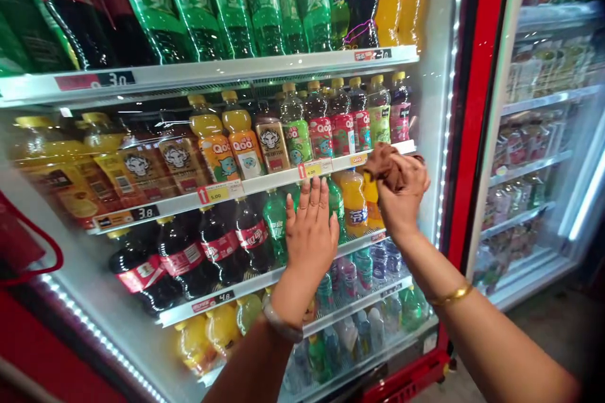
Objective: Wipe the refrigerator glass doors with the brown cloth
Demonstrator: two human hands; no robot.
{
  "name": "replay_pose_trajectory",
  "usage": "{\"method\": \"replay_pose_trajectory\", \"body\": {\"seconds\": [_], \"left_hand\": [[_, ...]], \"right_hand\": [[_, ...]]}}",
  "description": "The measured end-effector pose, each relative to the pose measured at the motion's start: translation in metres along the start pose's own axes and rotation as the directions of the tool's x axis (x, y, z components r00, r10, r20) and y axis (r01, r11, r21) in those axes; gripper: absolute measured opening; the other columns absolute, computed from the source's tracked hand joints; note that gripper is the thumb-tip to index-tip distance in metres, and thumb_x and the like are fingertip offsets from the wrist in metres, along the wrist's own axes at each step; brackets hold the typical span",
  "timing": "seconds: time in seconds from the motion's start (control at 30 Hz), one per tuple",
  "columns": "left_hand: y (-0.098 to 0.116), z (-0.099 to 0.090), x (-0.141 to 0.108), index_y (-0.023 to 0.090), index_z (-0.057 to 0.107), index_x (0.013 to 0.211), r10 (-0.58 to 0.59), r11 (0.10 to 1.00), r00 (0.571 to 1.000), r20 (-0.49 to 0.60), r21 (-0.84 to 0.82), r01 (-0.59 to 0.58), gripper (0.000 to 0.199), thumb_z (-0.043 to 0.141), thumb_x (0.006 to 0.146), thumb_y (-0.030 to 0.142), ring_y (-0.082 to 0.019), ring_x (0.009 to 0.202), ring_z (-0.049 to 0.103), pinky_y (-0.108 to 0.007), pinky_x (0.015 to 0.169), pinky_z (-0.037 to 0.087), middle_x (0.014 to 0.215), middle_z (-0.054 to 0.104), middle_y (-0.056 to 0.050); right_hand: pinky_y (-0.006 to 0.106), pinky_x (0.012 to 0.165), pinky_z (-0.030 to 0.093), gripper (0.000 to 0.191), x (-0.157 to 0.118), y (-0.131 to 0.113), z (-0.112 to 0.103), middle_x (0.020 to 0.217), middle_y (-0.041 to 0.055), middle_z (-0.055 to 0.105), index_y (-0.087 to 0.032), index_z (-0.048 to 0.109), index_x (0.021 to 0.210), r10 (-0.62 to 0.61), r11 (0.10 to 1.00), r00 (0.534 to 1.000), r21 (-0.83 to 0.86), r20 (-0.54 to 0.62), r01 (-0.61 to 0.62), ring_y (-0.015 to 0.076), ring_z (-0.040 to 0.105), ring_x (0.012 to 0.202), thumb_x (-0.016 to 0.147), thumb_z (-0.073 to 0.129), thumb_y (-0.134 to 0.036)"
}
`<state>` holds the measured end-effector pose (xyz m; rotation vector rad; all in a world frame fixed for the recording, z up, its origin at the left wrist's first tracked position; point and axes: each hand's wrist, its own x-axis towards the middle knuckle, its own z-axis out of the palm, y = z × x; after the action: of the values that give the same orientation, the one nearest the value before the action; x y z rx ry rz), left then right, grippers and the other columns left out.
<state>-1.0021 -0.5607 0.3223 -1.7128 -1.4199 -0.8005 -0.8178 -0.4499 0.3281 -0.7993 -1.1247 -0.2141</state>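
Observation:
My left hand [311, 227] is spread flat with its fingers pointing up, against or just before the glass of a drinks cooler, below a yellow price tag [316, 169]. Nothing is in it. To its right, my right hand [404, 192] is closed round a crumpled brown cloth [385, 162], near the right end of the middle shelf's edge [278, 177]. Behind the hands stand orange drink bottles [354, 201] and green bottles [275, 220]. Whether the cloth touches the glass cannot be made out.
The cooler's red frame [486, 75] runs up the right side, with a second cooler [543, 101] beyond it. Large bottles [312, 0] fill the top shelf. A red handle or tube [57, 252] curves at the left edge.

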Motion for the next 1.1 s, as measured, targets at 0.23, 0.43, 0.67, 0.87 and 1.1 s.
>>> {"method": "replay_pose_trajectory", "body": {"seconds": [0.23,0.43,0.67,0.87,1.1], "left_hand": [[-0.004,0.002,-0.020,0.022,0.002,0.169,-0.015,1.000,0.998,0.055,0.006,0.015,0.077,0.041,0.103,0.025,-0.026,0.162,0.022,-0.057,0.135,0.022,0.173,0.027,-0.006],[0.003,0.012,-0.044,0.025,0.005,0.169,-0.096,0.994,0.992,0.076,-0.037,0.099,0.077,0.044,0.103,0.026,-0.028,0.162,0.021,-0.063,0.132,0.024,0.174,0.023,-0.005],[0.004,0.023,-0.081,0.027,0.014,0.169,-0.137,0.990,0.984,0.116,-0.004,0.138,0.073,0.045,0.103,0.028,-0.027,0.161,0.024,-0.057,0.134,0.023,0.171,0.029,-0.006],[0.002,0.029,-0.091,0.023,0.006,0.168,-0.118,0.993,0.987,0.110,0.019,0.116,0.074,0.043,0.105,0.030,-0.023,0.163,0.020,-0.052,0.136,0.018,0.174,0.023,-0.003],[-0.005,0.023,-0.099,0.022,0.019,0.168,-0.110,0.993,0.990,0.091,0.043,0.107,0.072,0.048,0.102,0.028,-0.027,0.164,0.017,-0.055,0.136,0.013,0.174,0.025,-0.004]], "right_hand": [[0.063,0.115,0.041,0.045,-0.070,0.032,-0.045,0.133,0.0016,0.065,-0.044,0.067,0.123,-0.309,0.951,0.874,0.096,0.375,0.295,0.0328,0.057,0.131,0.083,0.070,-0.024],[0.070,0.112,0.037,0.052,-0.044,0.016,-0.031,0.130,0.0110,0.061,-0.029,0.065,0.130,0.049,0.996,0.995,-0.081,0.092,-0.042,0.0368,0.054,0.129,0.078,0.065,-0.026],[0.061,0.117,0.039,0.053,-0.129,-0.028,-0.032,0.138,0.0036,0.059,-0.044,0.061,0.134,-0.323,0.946,0.864,0.162,0.386,0.282,0.0335,0.049,0.139,0.085,0.068,-0.024],[0.067,0.116,0.035,0.048,-0.116,0.004,-0.037,0.140,0.0085,0.053,-0.033,0.065,0.131,0.041,0.999,0.980,0.014,0.196,-0.045,0.0355,0.049,0.136,0.082,0.068,-0.030],[0.059,0.120,0.034,0.043,-0.128,-0.048,-0.018,0.139,0.0053,0.057,-0.034,0.066,0.126,-0.250,0.968,0.907,0.107,0.339,0.227,0.0312,0.048,0.139,0.085,0.066,-0.020]]}}
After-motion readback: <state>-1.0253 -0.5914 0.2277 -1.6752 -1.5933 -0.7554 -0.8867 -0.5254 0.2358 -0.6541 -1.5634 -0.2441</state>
